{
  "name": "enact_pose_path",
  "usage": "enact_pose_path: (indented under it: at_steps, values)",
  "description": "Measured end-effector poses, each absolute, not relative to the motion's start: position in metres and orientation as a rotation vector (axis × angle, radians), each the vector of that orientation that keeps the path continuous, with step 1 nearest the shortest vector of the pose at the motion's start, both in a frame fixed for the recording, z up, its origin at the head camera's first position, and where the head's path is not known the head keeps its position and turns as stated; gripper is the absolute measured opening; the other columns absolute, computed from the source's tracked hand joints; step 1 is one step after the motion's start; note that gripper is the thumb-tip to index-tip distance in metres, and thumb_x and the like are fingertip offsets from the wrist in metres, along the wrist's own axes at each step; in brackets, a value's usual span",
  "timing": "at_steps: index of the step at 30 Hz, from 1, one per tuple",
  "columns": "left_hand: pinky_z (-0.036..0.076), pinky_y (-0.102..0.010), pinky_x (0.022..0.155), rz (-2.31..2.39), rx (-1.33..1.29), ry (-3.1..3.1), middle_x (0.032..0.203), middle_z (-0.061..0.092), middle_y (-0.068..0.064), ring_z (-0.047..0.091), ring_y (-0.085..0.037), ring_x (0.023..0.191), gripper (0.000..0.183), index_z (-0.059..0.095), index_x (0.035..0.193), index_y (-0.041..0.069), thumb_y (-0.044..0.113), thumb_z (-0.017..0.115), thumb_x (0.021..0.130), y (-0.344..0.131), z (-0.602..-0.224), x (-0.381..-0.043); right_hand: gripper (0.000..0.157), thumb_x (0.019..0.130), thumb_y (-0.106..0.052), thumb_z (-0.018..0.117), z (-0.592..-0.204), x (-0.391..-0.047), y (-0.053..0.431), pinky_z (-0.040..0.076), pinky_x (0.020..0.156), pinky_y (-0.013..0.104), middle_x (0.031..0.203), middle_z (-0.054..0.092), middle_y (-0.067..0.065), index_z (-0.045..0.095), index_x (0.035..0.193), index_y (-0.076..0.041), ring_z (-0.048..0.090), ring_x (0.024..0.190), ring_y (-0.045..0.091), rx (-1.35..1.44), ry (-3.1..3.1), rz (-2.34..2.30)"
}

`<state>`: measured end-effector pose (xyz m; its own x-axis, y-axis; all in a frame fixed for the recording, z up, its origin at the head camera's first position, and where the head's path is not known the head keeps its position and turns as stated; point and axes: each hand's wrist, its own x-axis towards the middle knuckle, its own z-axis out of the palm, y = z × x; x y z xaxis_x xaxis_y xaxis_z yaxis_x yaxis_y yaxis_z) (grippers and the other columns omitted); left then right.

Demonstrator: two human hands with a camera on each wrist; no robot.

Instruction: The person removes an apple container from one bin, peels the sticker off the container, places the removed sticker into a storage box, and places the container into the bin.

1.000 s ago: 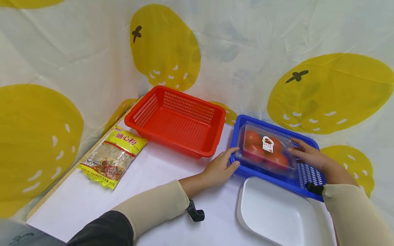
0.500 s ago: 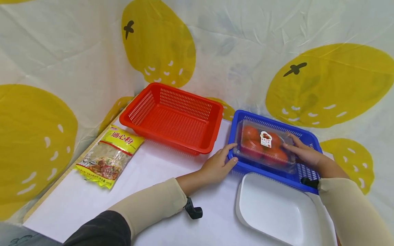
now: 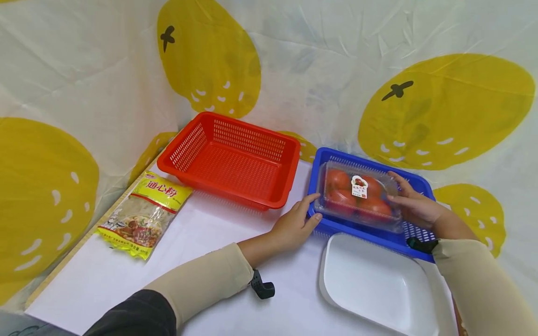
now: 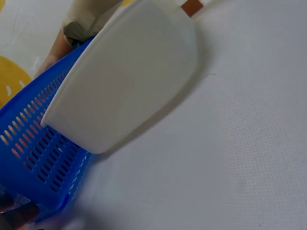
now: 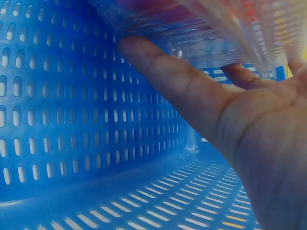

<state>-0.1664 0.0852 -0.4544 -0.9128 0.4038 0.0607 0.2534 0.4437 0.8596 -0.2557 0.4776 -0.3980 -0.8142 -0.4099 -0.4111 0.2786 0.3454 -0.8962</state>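
Pinched at its right end between thumb and fingers of the right hand (image 3: pixel 424 213), the clear plastic tomato pack (image 3: pixel 354 204) is held inside the blue basket (image 3: pixel 370 167), whose left corner is gripped by the left hand (image 3: pixel 292 228). The pinched end is shown above the slotted floor; whether the other end is supported cannot be told. The step in hand is judged to be lifting or settling the pack; next, an even hold on the probably slick shell would be called for, with the basket steadied. Thin, ribbed and glossy plastic is wrapped around rounded red tomatoes (image 3: pixel 338 198). Perforated walls are seen on the red basket (image 3: pixel 244 168), smooth rounded corners on the white dish (image 3: pixel 378 284), crinkled film on the macaroni packet (image 3: pixel 145 214).
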Motion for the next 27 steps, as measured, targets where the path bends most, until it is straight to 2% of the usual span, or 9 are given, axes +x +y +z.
enact_pose_path:
  at_steps: [2, 6, 10, 18, 27]
  values:
    - [0.047, -0.053, 0.115, 1.474, 0.579, 2.533, 0.163, 0.046, -0.007, 0.053, -0.025, 0.144, 0.062, 0.027, 0.169, 0.034, 0.045, 0.05, 0.113, 0.085, -0.453, -0.166, 0.082, 0.114, -0.019, 0.046, -0.398, -0.257, 0.479, 0.056, 0.098, 0.041, 0.165, 0.002, 0.012, -0.009, 0.165, -0.053, 0.053, 0.125, 0.013, -0.114, 2.03, -1.532]
    - [0.047, -0.053, 0.115, 1.483, 0.571, 2.521, 0.163, 0.046, -0.007, 0.052, -0.025, 0.144, 0.062, 0.027, 0.168, 0.035, 0.045, 0.051, 0.113, 0.084, -0.451, -0.166, 0.076, 0.112, -0.018, 0.048, -0.396, -0.257, 0.479, 0.058, 0.096, 0.039, 0.156, 0.018, 0.002, 0.002, 0.163, -0.051, 0.057, 0.123, 0.012, -0.089, 2.037, -1.574]
    - [0.047, -0.053, 0.115, 1.479, 0.577, 2.522, 0.163, 0.046, -0.007, 0.053, -0.025, 0.144, 0.062, 0.027, 0.168, 0.035, 0.046, 0.051, 0.112, 0.085, -0.45, -0.166, 0.069, 0.109, -0.021, 0.049, -0.394, -0.258, 0.48, 0.059, 0.096, 0.038, 0.149, 0.029, -0.002, 0.01, 0.159, -0.048, 0.059, 0.121, 0.013, -0.084, 2.051, -1.593]
    - [0.049, -0.051, 0.114, 1.465, 0.583, 2.54, 0.158, 0.052, -0.008, 0.055, -0.024, 0.141, 0.063, 0.028, 0.169, 0.033, 0.047, 0.051, 0.112, 0.085, -0.451, -0.166, 0.063, 0.109, -0.023, 0.047, -0.392, -0.261, 0.485, 0.06, 0.093, 0.037, 0.146, 0.036, -0.007, 0.017, 0.159, -0.047, 0.062, 0.117, 0.013, -0.096, 2.09, -1.631]
    - [0.052, -0.048, 0.11, 1.467, 0.594, 2.54, 0.152, 0.056, -0.007, 0.059, -0.021, 0.133, 0.062, 0.027, 0.169, 0.035, 0.048, 0.05, 0.112, 0.083, -0.453, -0.166, 0.059, 0.109, -0.01, 0.042, -0.38, -0.251, 0.491, 0.062, 0.087, 0.037, 0.14, 0.046, -0.007, 0.025, 0.157, -0.041, 0.068, 0.109, 0.016, -0.215, 2.005, -1.794]
